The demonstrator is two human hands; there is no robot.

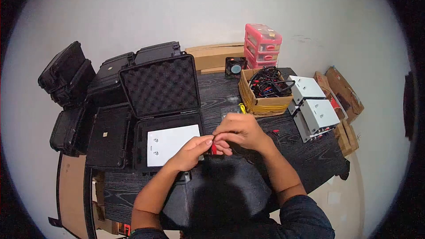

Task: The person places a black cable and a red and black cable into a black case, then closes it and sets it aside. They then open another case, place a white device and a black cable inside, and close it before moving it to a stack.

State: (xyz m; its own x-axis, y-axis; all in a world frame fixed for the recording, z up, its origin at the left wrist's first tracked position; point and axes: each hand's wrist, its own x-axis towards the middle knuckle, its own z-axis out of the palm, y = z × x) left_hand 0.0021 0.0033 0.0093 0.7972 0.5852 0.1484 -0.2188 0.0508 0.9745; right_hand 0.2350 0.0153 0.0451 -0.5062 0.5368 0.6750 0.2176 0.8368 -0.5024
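Cables point(268, 82) lie in the carton point(271, 106), right of the open case point(161, 86).

The held piece point(214, 149) is red; the surface point(217, 90) is black with grey wood grain. The open case point(140, 161) is black, its lid foam point(161, 86) dark in an egg-crate pattern, the panel point(172, 141) inside plain white. The carton point(270, 107) is brown, its cables point(268, 82) mostly black, the drawer unit point(250, 46) pink.

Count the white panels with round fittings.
3: one panel in the open black case; a nearer panel and a farther panel right of the cable box. Closed cases could hide more.
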